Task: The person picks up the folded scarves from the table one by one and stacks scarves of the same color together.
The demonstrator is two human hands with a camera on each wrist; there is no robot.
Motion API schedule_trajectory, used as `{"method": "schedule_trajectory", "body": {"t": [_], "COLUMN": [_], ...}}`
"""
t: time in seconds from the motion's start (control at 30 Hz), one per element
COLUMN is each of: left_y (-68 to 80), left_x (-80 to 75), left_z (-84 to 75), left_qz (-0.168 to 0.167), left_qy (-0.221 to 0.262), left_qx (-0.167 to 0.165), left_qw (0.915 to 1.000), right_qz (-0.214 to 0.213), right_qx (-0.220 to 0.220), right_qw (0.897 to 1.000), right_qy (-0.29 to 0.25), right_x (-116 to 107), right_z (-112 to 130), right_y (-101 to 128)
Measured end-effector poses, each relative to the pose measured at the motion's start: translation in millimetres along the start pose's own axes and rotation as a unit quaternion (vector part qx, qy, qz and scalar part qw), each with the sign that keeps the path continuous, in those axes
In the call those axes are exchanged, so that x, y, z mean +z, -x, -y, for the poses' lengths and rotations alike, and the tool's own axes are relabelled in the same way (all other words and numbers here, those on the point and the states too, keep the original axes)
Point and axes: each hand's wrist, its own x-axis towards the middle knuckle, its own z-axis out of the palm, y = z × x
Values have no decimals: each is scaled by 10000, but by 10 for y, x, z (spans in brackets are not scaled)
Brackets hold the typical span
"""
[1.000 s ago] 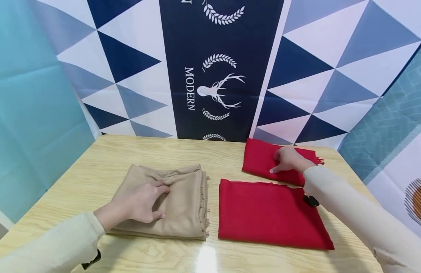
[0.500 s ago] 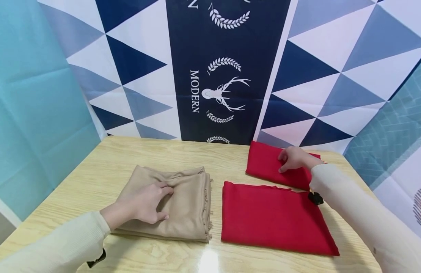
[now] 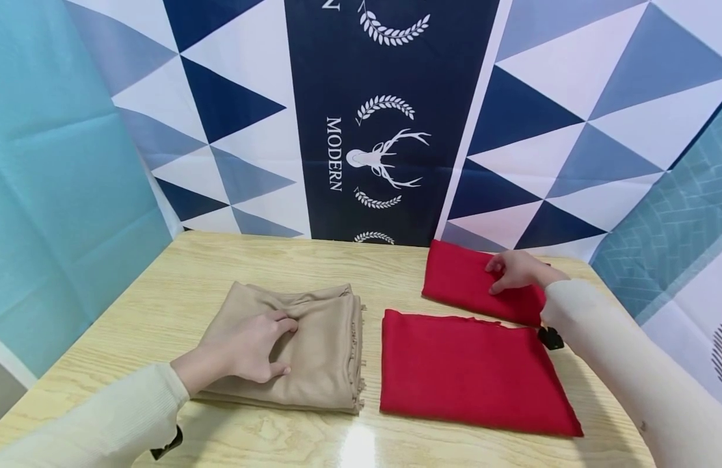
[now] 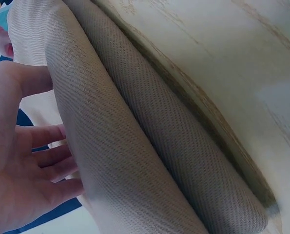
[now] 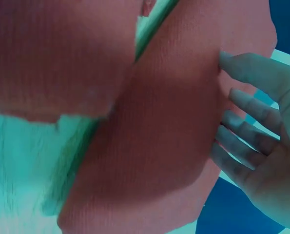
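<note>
Head view shows our left hand (image 3: 244, 348) resting flat, fingers relaxed, on the folded beige cloth (image 3: 314, 344) at the table's (image 3: 179, 279) left, while our right hand (image 3: 516, 270), fingers loosely extended, presses the small red cloth (image 3: 460, 279) down behind the larger red cloth (image 3: 466, 370).

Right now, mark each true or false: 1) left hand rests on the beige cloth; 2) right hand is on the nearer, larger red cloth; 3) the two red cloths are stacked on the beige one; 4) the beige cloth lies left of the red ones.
1) True: the left hand rests on the folded beige cloth.
2) False: the right hand touches the smaller red cloth at the back; the larger red cloth lies untouched.
3) False: all three lie separately on the wooden table.
4) True.
</note>
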Motion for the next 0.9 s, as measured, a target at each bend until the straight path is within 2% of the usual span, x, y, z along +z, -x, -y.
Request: {"method": "schedule_trajectory", "body": {"t": [0.33,0.9], "left_y": [-16,-24], "left_x": [0,-28], "left_z": [10,15], "left_qz": [98,5], "left_qy": [113,127], "left_qx": [-66,17], "left_qw": [9999,9999], "right_qz": [-74,-224], "right_qx": [-87,-103], "right_qw": [9999,9997], "right_qy": [-26,-48], "right_x": [60,81], "right_z": [2,120], "right_y": [-77,-124]}}
